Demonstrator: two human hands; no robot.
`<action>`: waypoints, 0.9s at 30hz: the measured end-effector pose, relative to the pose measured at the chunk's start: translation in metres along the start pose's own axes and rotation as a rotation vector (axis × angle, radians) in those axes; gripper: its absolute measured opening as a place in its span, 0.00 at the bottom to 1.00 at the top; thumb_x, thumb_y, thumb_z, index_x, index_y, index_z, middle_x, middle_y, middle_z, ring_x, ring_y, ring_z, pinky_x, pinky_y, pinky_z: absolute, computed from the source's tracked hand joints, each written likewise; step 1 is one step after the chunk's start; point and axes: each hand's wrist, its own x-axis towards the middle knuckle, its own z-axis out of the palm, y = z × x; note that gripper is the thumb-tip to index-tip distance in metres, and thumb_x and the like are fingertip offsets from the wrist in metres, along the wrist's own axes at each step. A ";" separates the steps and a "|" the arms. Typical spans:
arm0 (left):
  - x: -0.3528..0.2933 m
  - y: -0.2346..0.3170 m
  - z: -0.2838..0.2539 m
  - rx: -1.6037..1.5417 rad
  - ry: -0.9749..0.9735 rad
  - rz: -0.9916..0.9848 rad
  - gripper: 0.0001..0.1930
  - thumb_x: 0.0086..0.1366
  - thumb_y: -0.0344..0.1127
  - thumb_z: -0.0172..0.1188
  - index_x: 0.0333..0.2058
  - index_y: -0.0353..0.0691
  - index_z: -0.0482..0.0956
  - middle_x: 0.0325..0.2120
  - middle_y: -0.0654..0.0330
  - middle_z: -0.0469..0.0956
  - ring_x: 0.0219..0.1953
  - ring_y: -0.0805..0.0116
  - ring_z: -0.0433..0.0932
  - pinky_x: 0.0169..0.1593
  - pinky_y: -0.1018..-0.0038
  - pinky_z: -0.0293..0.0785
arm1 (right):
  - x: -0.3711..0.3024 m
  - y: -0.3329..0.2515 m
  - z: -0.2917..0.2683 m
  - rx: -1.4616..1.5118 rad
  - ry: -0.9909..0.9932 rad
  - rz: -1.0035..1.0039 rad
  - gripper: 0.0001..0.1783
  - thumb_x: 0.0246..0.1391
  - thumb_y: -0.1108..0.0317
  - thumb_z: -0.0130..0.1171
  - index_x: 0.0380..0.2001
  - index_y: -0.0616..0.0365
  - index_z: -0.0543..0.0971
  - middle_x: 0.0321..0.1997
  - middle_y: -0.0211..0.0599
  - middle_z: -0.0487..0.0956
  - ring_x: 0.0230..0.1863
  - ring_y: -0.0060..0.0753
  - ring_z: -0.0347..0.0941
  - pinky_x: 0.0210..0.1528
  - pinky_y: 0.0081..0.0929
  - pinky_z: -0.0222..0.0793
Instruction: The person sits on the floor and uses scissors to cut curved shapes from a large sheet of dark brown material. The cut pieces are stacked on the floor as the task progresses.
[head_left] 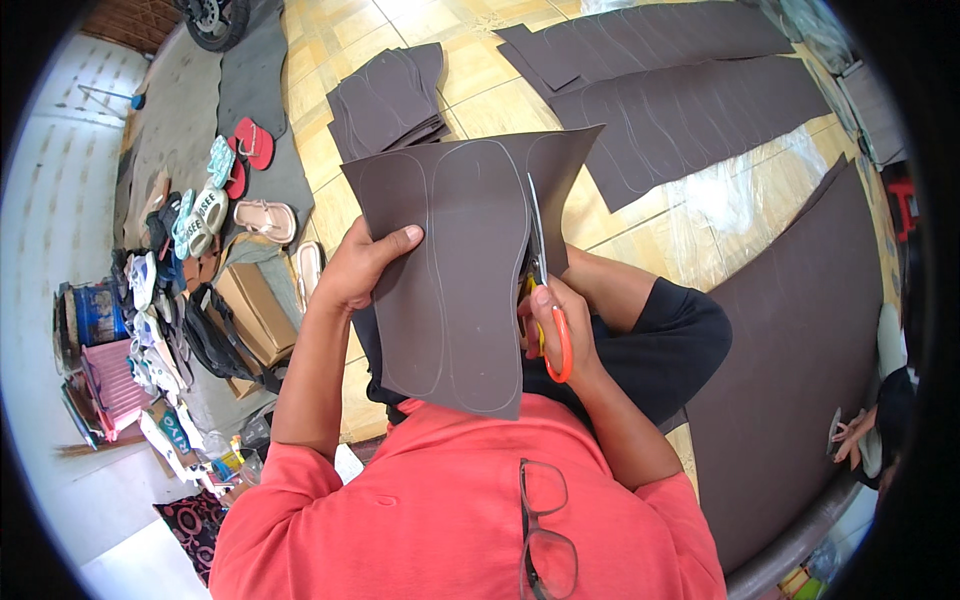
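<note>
A dark brown sheet (475,280) with pale sole-shaped outlines drawn on it is held up over my lap. My left hand (362,265) is closed on its left edge, thumb on top and fingers hidden behind. On the other side, my right hand (572,318) grips a pair of scissors (563,350) by its orange and yellow handles. One long blade lies over the sheet and points away from me, beside the rightmost outline. A slit opens below the blades, and the sheet's right part bends up and away. The lower blade is mostly hidden.
A stack of brown pieces (385,100) lies beyond the sheet on the tiled floor (470,70). Marked brown strips (690,120) spread far right; a large brown sheet (790,370) covers the near right. Sandals (265,220) and a cardboard box (258,310) crowd the left. Another person's hand (853,437) shows at right.
</note>
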 end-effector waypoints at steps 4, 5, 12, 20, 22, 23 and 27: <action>-0.007 0.002 0.003 0.029 -0.015 -0.012 0.24 0.61 0.35 0.63 0.52 0.29 0.69 0.44 0.53 0.77 0.44 0.66 0.76 0.48 0.70 0.74 | 0.010 0.012 0.002 -0.119 0.028 -0.191 0.27 0.68 0.48 0.38 0.33 0.64 0.72 0.18 0.29 0.67 0.13 0.19 0.61 0.17 0.19 0.59; -0.008 0.003 0.004 0.032 -0.008 -0.008 0.24 0.61 0.35 0.63 0.52 0.29 0.70 0.44 0.53 0.77 0.44 0.66 0.76 0.48 0.70 0.74 | 0.010 0.011 0.002 -0.100 0.018 -0.167 0.27 0.68 0.48 0.38 0.33 0.64 0.72 0.18 0.29 0.67 0.13 0.20 0.62 0.17 0.19 0.59; -0.010 0.005 -0.012 0.035 -0.012 -0.028 0.26 0.61 0.36 0.63 0.54 0.28 0.68 0.45 0.53 0.76 0.45 0.65 0.76 0.49 0.70 0.73 | 0.007 -0.009 -0.001 0.015 -0.083 0.114 0.23 0.66 0.52 0.45 0.26 0.60 0.69 0.14 0.28 0.67 0.14 0.18 0.63 0.17 0.18 0.58; -0.004 -0.010 -0.030 -0.015 0.007 -0.069 0.27 0.59 0.36 0.64 0.54 0.29 0.68 0.44 0.53 0.77 0.45 0.64 0.76 0.49 0.69 0.73 | 0.053 0.008 0.014 -0.003 -0.096 0.015 0.26 0.67 0.49 0.43 0.25 0.62 0.69 0.11 0.28 0.63 0.09 0.19 0.59 0.14 0.18 0.59; 0.001 -0.013 -0.040 -0.040 0.019 -0.085 0.27 0.59 0.36 0.65 0.54 0.30 0.69 0.44 0.53 0.77 0.44 0.64 0.77 0.49 0.69 0.74 | 0.061 0.006 0.020 0.000 -0.091 0.108 0.26 0.66 0.48 0.44 0.25 0.61 0.69 0.10 0.28 0.63 0.09 0.19 0.59 0.12 0.19 0.58; 0.004 -0.014 -0.045 -0.053 0.023 -0.096 0.27 0.58 0.36 0.65 0.54 0.30 0.69 0.44 0.53 0.77 0.44 0.65 0.77 0.49 0.69 0.74 | 0.063 0.006 0.024 0.002 -0.086 0.158 0.27 0.66 0.47 0.44 0.25 0.61 0.69 0.10 0.27 0.63 0.09 0.19 0.59 0.11 0.19 0.58; 0.016 -0.015 -0.071 -0.044 0.093 -0.003 0.27 0.58 0.35 0.65 0.54 0.31 0.69 0.44 0.53 0.77 0.43 0.64 0.78 0.47 0.68 0.76 | 0.071 0.029 0.012 -0.007 0.018 0.191 0.28 0.65 0.44 0.44 0.26 0.60 0.69 0.10 0.26 0.61 0.07 0.19 0.58 0.09 0.20 0.58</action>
